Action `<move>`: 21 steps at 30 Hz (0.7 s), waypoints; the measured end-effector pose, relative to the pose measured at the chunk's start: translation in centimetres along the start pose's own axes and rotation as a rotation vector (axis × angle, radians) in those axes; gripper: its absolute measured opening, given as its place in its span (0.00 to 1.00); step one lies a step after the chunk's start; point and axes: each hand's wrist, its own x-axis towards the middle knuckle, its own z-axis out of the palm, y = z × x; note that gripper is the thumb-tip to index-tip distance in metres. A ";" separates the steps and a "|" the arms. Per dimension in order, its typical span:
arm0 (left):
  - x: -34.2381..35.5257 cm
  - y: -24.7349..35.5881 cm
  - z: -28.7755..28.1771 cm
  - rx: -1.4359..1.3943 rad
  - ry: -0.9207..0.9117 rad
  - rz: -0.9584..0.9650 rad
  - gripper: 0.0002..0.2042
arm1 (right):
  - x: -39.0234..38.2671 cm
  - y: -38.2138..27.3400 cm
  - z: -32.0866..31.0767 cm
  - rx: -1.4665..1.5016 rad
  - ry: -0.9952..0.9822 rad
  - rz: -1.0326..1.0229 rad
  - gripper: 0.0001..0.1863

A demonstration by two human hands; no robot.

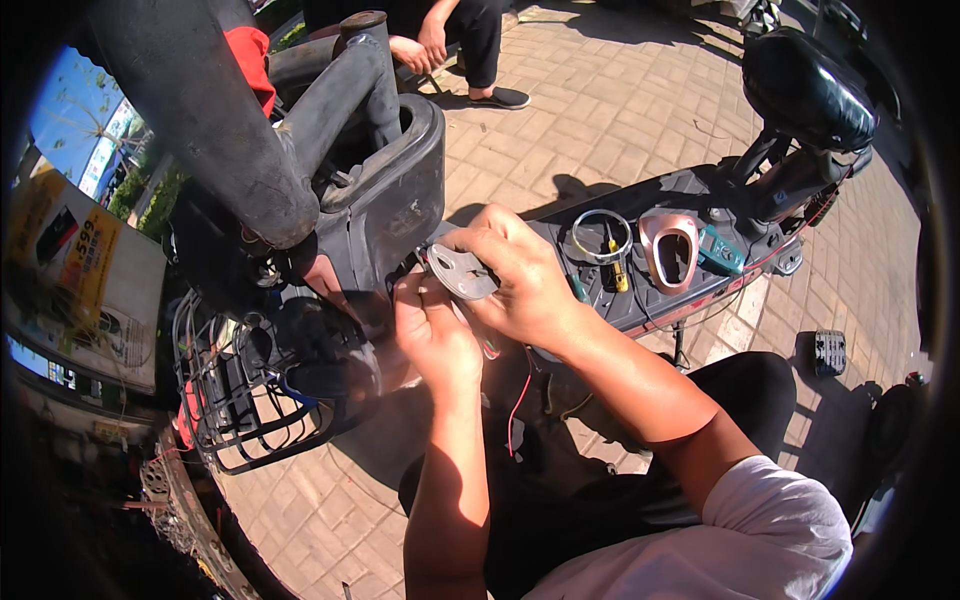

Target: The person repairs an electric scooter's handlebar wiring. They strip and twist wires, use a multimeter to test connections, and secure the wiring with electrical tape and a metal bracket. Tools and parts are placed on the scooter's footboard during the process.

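My right hand (530, 282) is closed on a round grey plate with cut-out holes (461, 273), tilted in front of the scooter's dark front column (385, 210). Just below and left of the plate, my left hand (440, 335) has its fingers curled together close to the plate's lower edge. What those fingers grip, if anything, is hidden. A thin red wire (519, 410) hangs beneath my hands. On the scooter's black footboard (640, 208), to the right, lie a clear ring (574, 238), a yellow-handled screwdriver (621, 277), a pink oval trim piece (652, 240) and a teal multimeter (722, 250).
A black wire basket (245, 450) stands at the left below the scooter's front. The dark seat (808, 90) rises at the far right. Another person's hands (420, 50) rest together at the back. A loose pedal-like block (829, 353) lies on the brick paving (590, 90).
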 end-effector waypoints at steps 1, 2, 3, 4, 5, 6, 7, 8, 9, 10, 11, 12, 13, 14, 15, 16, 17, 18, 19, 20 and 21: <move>-0.4 -0.3 -0.2 -0.073 0.009 -0.037 0.10 | -0.1 0.1 0.8 -0.026 -0.042 0.030 0.19; -0.5 0.0 -0.2 -0.146 0.017 -0.072 0.10 | 0.0 0.3 1.3 -0.051 -0.084 0.059 0.18; -0.4 0.0 -0.3 -0.081 0.003 -0.069 0.10 | 0.1 0.3 1.6 -0.060 -0.076 0.057 0.18; -0.3 0.2 -0.1 -0.072 0.015 -0.037 0.10 | 0.3 0.4 1.7 -0.069 -0.068 0.055 0.17; -0.3 0.3 0.1 -0.062 0.026 -0.009 0.10 | 0.2 0.5 1.9 -0.078 -0.061 0.057 0.16; -0.3 0.3 0.3 -0.052 0.037 0.018 0.10 | 0.2 0.5 2.1 -0.097 -0.038 0.073 0.15; -0.1 -0.4 -0.1 0.034 0.036 0.075 0.10 | 0.1 0.4 2.3 -0.116 -0.015 0.089 0.14; -0.2 -0.3 -0.2 0.045 0.046 0.001 0.10 | 0.1 0.4 2.5 -0.137 0.010 0.106 0.13; -0.3 -0.2 -0.3 0.056 0.055 -0.073 0.10 | -0.3 1.1 3.2 -0.094 0.090 0.084 0.11; -0.4 0.0 -0.2 0.067 0.064 -0.147 0.11 | -0.7 1.4 3.7 -0.089 0.142 0.135 0.12; -0.3 0.8 0.1 0.086 0.083 -0.164 0.11 | -1.0 1.4 4.5 -0.073 0.189 0.180 0.13; -0.2 1.0 0.1 0.067 0.094 -0.196 0.12 | -1.2 1.3 5.1 -0.057 0.236 0.224 0.15; 0.0 1.3 0.0 0.048 0.104 -0.228 0.12 | -1.2 1.3 5.7 -0.006 0.297 0.247 0.05; 0.1 1.4 -0.1 0.028 0.113 -0.263 0.13 | -1.2 1.1 5.8 0.063 0.287 0.291 0.06; 0.3 1.6 -0.3 -0.052 0.069 -0.300 0.13 | -1.3 1.0 5.9 0.134 0.277 0.334 0.07; 0.3 2.4 0.5 -0.166 0.116 -0.325 0.13 | -1.3 1.1 5.6 0.194 0.273 0.379 0.08; 0.2 3.4 1.6 -0.280 0.163 -0.351 0.13 | -1.2 1.7 5.1 0.222 0.236 0.392 0.05; 0.3 4.4 2.6 -0.394 0.210 -0.378 0.13 | -1.0 2.1 4.7 0.310 0.188 0.444 0.07; 0.6 5.0 3.3 -0.412 0.231 -0.334 0.12 | -0.6 2.4 4.2 0.403 0.140 0.490 0.08; 0.7 4.5 2.9 -0.340 0.189 -0.316 0.12 | -0.5 2.5 4.0 0.502 0.086 0.539 0.09; 0.8 3.6 2.1 -0.270 0.148 -0.299 0.11 | -0.3 2.0 3.3 0.497 0.022 0.588 0.13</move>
